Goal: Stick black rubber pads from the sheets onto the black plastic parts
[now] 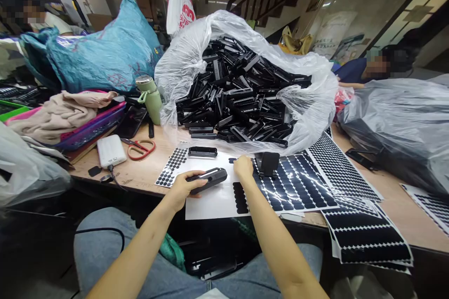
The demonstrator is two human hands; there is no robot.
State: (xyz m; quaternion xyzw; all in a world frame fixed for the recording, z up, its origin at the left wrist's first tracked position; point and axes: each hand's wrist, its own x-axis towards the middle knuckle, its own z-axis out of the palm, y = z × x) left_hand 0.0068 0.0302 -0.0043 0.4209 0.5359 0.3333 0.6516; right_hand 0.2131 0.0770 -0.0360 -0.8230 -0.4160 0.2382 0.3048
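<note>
My left hand is closed around a long black plastic part, held tilted above the sticker sheet. My right hand has its fingers curled together at the upper edge of the black stickers on the white backing sheet. What its fingertips pinch, if anything, is hidden. Just right of that hand, a black stand-like piece rests on the sheet. Another black plastic part lies beyond my left hand. Behind them, a big clear plastic bag gapes over a heap of similar black parts.
Left on the table are red-handled scissors, a white power bank with a cable, a green flask and a purple tray with a cloth. More sticker sheets overhang the right front edge. People sit farther back on both sides.
</note>
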